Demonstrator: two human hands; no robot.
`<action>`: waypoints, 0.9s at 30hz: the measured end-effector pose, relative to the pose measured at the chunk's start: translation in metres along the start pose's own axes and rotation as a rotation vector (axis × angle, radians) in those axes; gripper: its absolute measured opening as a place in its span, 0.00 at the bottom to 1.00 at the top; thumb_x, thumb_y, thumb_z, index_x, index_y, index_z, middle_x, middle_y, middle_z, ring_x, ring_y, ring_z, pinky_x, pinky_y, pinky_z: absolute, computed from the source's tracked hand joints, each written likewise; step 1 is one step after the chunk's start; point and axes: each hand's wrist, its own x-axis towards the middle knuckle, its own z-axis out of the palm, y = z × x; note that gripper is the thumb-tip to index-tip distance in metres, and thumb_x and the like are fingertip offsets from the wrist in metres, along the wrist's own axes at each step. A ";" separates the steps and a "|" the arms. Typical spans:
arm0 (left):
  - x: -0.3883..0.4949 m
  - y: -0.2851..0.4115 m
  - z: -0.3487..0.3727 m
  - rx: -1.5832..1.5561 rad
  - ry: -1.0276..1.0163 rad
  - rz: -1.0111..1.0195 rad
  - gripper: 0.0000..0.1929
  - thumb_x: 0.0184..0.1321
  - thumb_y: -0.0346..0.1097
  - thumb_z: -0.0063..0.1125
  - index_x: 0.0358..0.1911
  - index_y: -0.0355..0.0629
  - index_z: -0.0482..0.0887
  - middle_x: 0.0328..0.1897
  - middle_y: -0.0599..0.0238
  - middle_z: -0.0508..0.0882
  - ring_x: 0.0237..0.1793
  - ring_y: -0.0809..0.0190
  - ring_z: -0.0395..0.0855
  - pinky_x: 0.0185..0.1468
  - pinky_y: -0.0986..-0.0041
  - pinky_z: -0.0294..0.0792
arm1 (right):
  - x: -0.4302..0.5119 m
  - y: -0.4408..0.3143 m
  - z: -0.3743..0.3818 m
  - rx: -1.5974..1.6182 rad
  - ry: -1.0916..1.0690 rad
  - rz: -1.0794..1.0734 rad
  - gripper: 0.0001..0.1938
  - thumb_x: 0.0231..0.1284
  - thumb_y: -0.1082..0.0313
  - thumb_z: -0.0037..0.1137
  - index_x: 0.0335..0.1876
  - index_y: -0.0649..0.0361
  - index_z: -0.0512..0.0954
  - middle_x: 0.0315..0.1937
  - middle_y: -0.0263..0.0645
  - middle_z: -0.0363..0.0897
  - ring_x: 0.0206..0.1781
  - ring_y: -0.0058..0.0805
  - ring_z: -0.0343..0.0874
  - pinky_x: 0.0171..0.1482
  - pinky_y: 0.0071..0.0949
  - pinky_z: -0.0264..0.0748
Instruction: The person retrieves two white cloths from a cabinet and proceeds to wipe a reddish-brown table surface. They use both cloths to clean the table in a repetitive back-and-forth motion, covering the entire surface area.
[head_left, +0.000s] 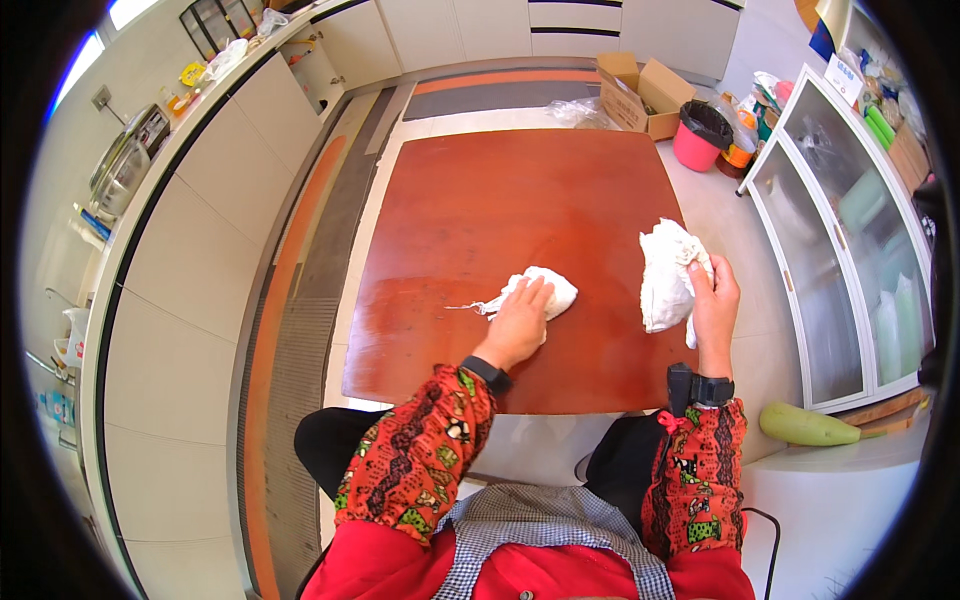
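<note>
A reddish-brown wooden table (480, 202) stands low before me. My left hand (519, 319) lies flat over a bunched white cloth (561, 292), which rests on the tabletop with frayed threads trailing to the left. Over the table's right edge, my right hand (714, 304) grips a second white cloth (664, 289) between thumb and fingers, and this cloth hangs down. Damp-looking streaks and glare show on the tabletop near its left side. Both forearms wear red patterned sleeve covers.
Cabinets and a counter (176, 161) run along the left. Behind the table are an open cardboard box (626, 105) and a pink bin (697, 146). A glass-doored cabinet (832, 247) and a green gourd (806, 425) are at the right.
</note>
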 end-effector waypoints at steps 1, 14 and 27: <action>0.000 -0.015 -0.010 0.017 0.061 -0.010 0.24 0.58 0.29 0.56 0.60 0.37 0.75 0.64 0.41 0.77 0.65 0.35 0.73 0.66 0.48 0.68 | 0.000 0.001 0.000 0.003 -0.002 0.005 0.11 0.70 0.66 0.58 0.49 0.66 0.78 0.41 0.36 0.83 0.44 0.22 0.79 0.50 0.25 0.75; -0.030 -0.194 -0.064 0.238 0.293 -0.529 0.15 0.54 0.27 0.55 0.46 0.30 0.76 0.45 0.36 0.81 0.47 0.33 0.78 0.55 0.45 0.69 | 0.001 0.000 -0.001 0.059 -0.004 -0.009 0.11 0.70 0.65 0.58 0.49 0.65 0.78 0.41 0.36 0.83 0.44 0.22 0.78 0.50 0.25 0.75; 0.030 -0.110 -0.038 0.211 0.144 -0.082 0.17 0.55 0.32 0.61 0.48 0.33 0.77 0.47 0.44 0.81 0.51 0.41 0.79 0.55 0.49 0.72 | 0.001 -0.002 0.004 -0.013 -0.026 -0.004 0.10 0.71 0.67 0.58 0.48 0.66 0.78 0.40 0.33 0.82 0.43 0.19 0.77 0.49 0.23 0.74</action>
